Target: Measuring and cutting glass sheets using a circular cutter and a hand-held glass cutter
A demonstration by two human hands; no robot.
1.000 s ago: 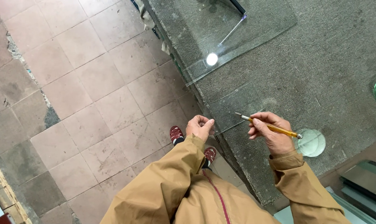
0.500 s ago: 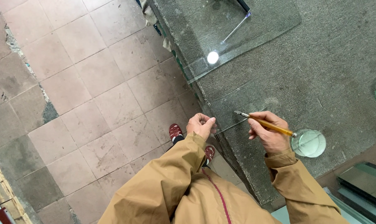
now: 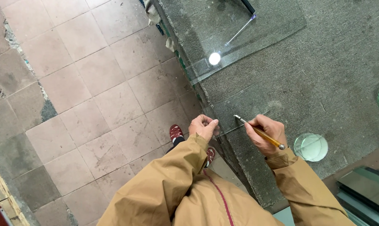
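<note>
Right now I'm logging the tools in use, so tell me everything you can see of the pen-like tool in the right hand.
The tool is a slim rod: a yellow-orange handle with a small metal knob at its rear end and a thin grey metal front. The right hand grips it like a pen, slanted, tip pointing up-left. The tip meets the edge of a clear glass piece on the grey felt table.

Two round glass discs (image 3: 311, 147), one glass cutter (image 3: 259, 132)

Grey felt-covered workbench (image 3: 323, 75) with a glass sheet (image 3: 248, 37) and round glass disc (image 3: 311, 147).
</note>
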